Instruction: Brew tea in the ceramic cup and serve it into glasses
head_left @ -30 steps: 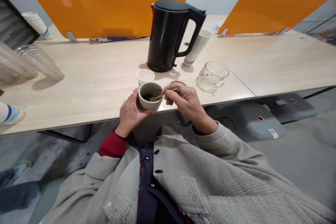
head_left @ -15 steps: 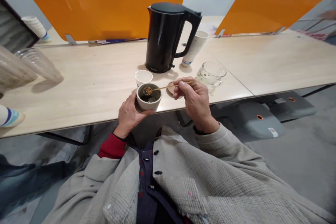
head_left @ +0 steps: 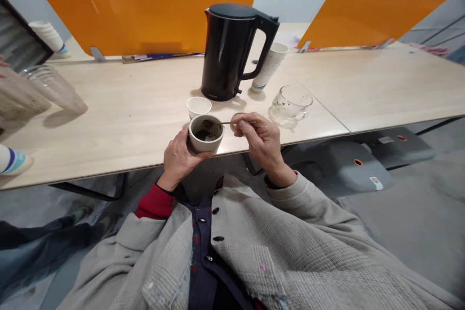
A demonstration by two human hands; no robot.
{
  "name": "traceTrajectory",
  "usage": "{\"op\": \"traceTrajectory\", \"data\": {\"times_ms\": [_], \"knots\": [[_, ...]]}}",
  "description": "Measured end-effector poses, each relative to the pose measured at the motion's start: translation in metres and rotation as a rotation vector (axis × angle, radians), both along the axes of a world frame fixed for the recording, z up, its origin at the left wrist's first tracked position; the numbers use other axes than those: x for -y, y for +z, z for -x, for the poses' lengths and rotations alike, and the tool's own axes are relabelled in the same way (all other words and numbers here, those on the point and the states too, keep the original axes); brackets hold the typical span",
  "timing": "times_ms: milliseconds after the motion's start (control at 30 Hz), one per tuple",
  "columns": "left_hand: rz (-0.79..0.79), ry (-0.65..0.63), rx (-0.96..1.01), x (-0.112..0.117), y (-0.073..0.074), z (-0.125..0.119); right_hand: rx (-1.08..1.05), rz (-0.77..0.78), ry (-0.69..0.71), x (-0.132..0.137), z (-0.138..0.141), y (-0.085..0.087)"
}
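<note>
My left hand [head_left: 178, 160] holds a matte off-white ceramic cup [head_left: 206, 134] from below and the side, with dark wet leaves or grounds inside. My right hand [head_left: 259, 143] pinches a thin gold-coloured long-handled spoon [head_left: 240, 122] between thumb and fingers. Its far end reaches the cup's rim, and the bowl is hidden or out of sight. A small round brownish disc [head_left: 235, 122] lies on the table, partly behind my right fingers. A white paper cup [head_left: 199, 107] stands just behind the ceramic cup.
A black electric kettle [head_left: 223, 53] stands on the pale wood table [head_left: 119, 101], with a paper cup [head_left: 271, 67] leaning beside it. To the right is a glass pitcher [head_left: 291, 104]. Orange divider panels [head_left: 138, 9] rise behind. Stacked clear cups [head_left: 51, 88] lie at the left.
The spoon has swung from lying across the cup with its bowl showing to a position at the rim, its bowl no longer visible. My right hand has moved slightly left and down.
</note>
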State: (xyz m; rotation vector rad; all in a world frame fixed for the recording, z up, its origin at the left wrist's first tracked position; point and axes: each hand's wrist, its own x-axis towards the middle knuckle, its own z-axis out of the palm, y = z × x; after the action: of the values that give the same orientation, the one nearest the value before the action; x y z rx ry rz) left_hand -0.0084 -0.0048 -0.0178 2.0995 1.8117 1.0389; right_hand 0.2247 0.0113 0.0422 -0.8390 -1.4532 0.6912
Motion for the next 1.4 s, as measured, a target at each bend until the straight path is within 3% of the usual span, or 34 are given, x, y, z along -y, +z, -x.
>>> {"op": "traceTrajectory", "data": {"times_ms": [567,767,867,967,1400], "knots": [[-0.05,-0.008,0.002,-0.001,-0.005,0.001,-0.335,0.17,0.041,-0.017,-0.004,-0.007],[-0.055,-0.006,-0.002,-0.001,-0.007,0.001,-0.289,-0.021,-0.063,-0.028,0.003,0.005],[-0.031,0.007,-0.005,-0.002,-0.006,0.001,-0.116,-0.157,-0.085,-0.042,0.011,0.002],[-0.028,0.002,-0.008,-0.002,-0.006,0.001,-0.006,-0.181,-0.052,-0.058,0.018,-0.007],[-0.019,-0.01,0.012,0.001,0.002,0.0,-0.419,0.175,-0.001,-0.075,0.011,-0.019]]}}
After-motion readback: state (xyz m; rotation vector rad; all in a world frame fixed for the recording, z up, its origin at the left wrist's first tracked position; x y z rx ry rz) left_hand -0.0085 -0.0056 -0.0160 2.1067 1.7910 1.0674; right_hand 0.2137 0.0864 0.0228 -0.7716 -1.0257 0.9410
